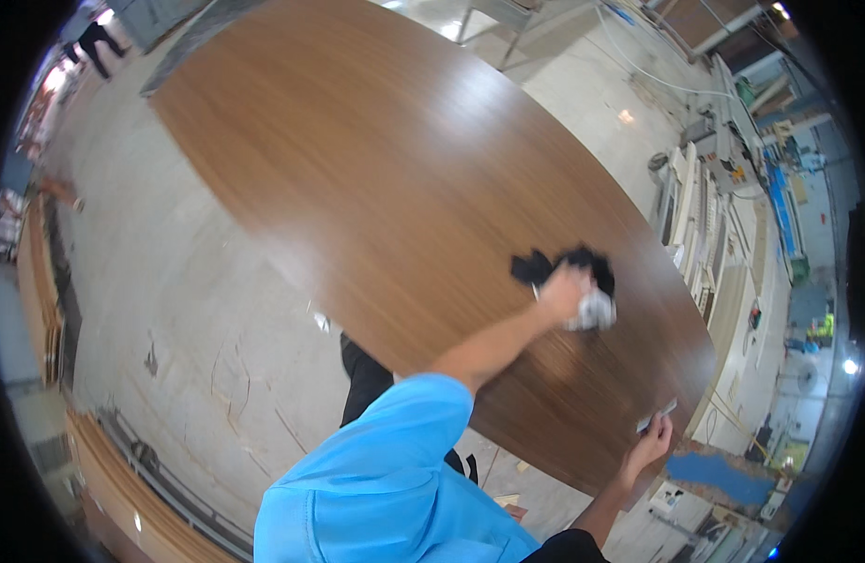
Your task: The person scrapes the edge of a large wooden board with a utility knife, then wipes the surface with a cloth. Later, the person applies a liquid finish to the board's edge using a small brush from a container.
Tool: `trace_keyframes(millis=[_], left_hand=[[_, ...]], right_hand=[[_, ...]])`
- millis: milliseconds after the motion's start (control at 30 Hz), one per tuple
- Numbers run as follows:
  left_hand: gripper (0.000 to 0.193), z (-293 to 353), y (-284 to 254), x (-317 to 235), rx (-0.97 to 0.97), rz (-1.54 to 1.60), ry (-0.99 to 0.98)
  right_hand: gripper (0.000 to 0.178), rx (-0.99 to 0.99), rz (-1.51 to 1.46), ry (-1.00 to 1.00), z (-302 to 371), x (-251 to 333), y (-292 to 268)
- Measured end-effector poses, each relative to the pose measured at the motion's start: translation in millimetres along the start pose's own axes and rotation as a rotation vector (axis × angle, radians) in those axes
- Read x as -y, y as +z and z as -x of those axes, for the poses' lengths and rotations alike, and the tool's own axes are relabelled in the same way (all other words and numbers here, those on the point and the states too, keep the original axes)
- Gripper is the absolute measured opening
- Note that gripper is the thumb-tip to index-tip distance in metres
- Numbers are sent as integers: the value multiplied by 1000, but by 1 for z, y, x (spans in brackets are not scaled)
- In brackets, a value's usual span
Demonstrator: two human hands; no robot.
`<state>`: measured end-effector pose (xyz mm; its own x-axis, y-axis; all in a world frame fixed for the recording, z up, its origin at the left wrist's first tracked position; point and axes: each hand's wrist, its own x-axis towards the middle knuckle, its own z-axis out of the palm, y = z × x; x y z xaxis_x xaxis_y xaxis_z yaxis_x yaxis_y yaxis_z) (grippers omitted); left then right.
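A large brown wood-grain panel [376, 178] with a curved long edge lies in front of me. My left hand [569, 293], blurred by motion, is closed on a bunched black and white cloth [597, 310] and presses it to the panel's surface. Part of the black fabric spreads beyond my fingers. Near the panel's right end, my right hand [654, 439] is closed on a small flat pale piece [669, 407], held by its lower part. Its exact kind is too small to make out.
Stacked boards [40, 291] lean at the left, with more long boards [123, 488] at lower left. Pale strips and machinery [700, 206] stand along the right. A white hose [639, 70] runs across the floor. Another person [97, 42] is far off at upper left.
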<state>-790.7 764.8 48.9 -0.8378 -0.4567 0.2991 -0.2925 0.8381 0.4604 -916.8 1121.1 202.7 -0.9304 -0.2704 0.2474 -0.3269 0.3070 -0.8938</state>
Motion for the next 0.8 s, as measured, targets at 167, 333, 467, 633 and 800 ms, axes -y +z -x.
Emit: trace_keyframes(millis=[167, 333, 467, 633, 800], left_hand=[[33, -17, -212, 333, -396, 43, -744], [44, 254, -403, 544, -351, -968, -1231], [41, 286, -323, 468, -26, -636, -1009], [74, 110, -118, 178, 228, 335, -1], [59, -130, -10, 60, 391, 162, 406]], right_hand=[[2, -298, 457, 285, 102, -12, -63], [21, -493, 760, 483, 257, -22, -123], [26, -665, 789, 720, 319, -11, -120], [20, -722, 610, 633, 279, 2, -83], [32, -629, 354, 487, 205, 30, -24]])
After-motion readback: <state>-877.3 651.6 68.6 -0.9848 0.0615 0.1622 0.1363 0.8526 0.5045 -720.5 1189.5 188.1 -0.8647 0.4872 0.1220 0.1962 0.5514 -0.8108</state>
